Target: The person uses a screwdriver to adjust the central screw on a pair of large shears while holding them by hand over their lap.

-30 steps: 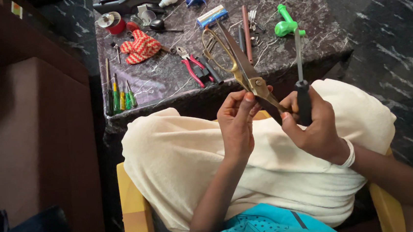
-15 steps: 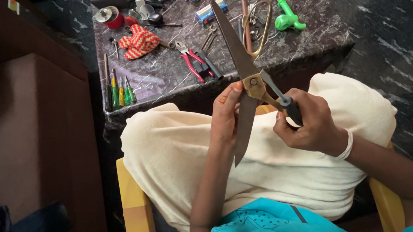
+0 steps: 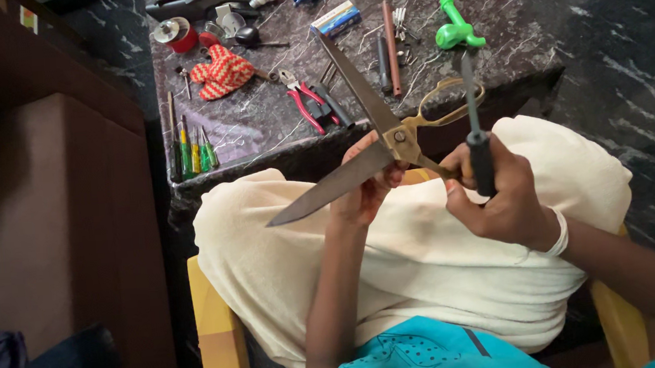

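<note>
Starting at the left of the dark marbled tabletop [image 3: 502, 30], you have a row of small green and yellow screwdrivers [image 3: 188, 150], then a red-and-cream knitted piece [image 3: 221, 70], then red-handled pliers [image 3: 307, 108]. In front of these, over your lap, your left hand [image 3: 363, 189] is closed around the large scissors [image 3: 374, 137] just beside the pivot. The blades stand wide apart: one points up and away over the tabletop, the other slants down to your left. The brass handles run off to the right, toward your right hand [image 3: 500, 198], which is nearer to them and is clamped on a black-handled screwdriver [image 3: 476, 137] held upright, shaft up, just beside the handle loop. Farther right on the tabletop lies a green plastic tool [image 3: 456, 32].
</note>
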